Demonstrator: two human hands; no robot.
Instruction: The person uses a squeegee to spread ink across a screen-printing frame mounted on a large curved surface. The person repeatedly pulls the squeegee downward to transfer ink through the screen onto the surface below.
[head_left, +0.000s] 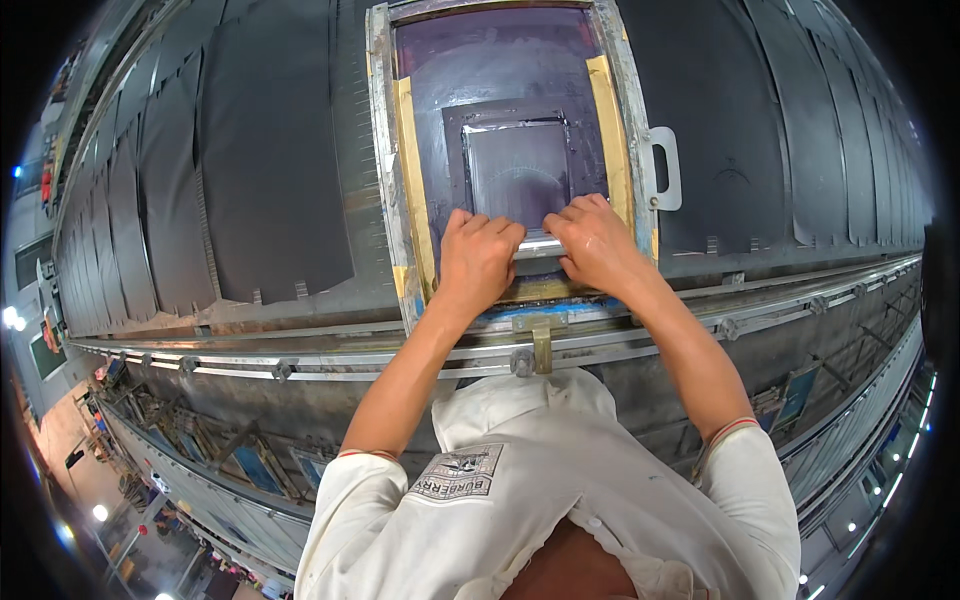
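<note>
A screen-printing frame point(383, 160) lies in front of me on a long table, its purple mesh point(490, 60) stretched inside a worn metal border. Strips of yellowish tape point(611, 140) run down both inner sides. Across the near part of the mesh sits a squeegee point(541, 246), mostly covered by my hands. My left hand point(478, 255) is closed over its left end, and my right hand point(597, 245) over its right end. Beyond them, a dark rectangular outline surrounds a lighter, wet-looking patch point(518, 170). A pale handle point(668, 168) juts from the frame's right side.
Black fabric panels lie along the table left point(270, 150) and right point(710, 130) of the frame. A metal rail point(680, 312) follows the near edge, with a brass-coloured bracket point(542, 350) at the frame. Below, more frames point(255, 468) stand on a lower rack.
</note>
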